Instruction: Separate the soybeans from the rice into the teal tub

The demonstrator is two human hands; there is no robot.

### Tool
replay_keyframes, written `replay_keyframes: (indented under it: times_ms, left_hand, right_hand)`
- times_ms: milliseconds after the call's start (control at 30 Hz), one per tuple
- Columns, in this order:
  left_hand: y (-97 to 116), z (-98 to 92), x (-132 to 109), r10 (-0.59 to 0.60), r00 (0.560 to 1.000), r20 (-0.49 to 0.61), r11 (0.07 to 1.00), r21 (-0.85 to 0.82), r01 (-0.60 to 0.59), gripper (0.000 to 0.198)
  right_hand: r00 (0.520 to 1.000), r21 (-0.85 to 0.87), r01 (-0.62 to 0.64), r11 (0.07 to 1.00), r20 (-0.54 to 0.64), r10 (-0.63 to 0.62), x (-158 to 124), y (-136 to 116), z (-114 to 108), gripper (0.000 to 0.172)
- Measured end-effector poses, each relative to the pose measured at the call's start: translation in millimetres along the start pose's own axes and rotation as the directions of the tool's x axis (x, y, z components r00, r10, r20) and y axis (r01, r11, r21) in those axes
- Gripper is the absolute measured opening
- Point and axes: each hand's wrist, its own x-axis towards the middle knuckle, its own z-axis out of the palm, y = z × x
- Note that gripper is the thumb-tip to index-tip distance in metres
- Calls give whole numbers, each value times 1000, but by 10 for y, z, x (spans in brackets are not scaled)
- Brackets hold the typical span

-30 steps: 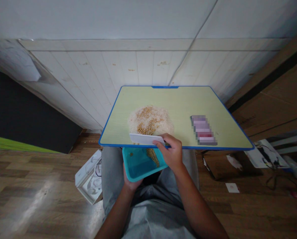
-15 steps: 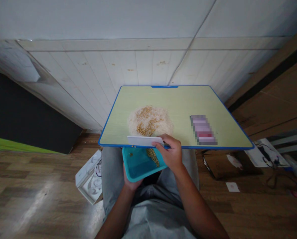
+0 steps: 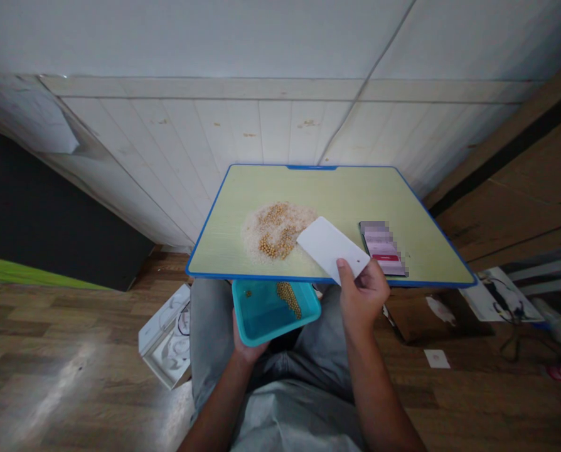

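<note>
My right hand pinches a flat white rectangular card with a small hole near one corner. The card is tilted above the table, its far end at the right side of a pile of rice. Yellowish beans, like soybeans, lie mixed in that rice. Below the table's front edge, my left hand holds a teal plastic tray from beneath, most of its fingers hidden. A cluster of beans rests at the tray's right side, with a few at the left.
The small table has a pale green top and blue rim. A phone with a blurred screen lies on its right part. An open white box stands on the floor at left; a brown box and cables are at right.
My right hand has moved right with the card, turning it from upright at the table's front edge to a slant beside the rice. The tray has stayed nearly still.
</note>
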Motion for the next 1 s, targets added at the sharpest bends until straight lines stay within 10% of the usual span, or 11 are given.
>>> replay_keyframes:
  times_ms: [1000]
  left_hand:
    - [-37, 367, 57, -32, 941, -337, 999, 29, 45, 86]
  right_hand:
    - [828, -150, 452, 879, 438, -351, -196, -336, 153, 13]
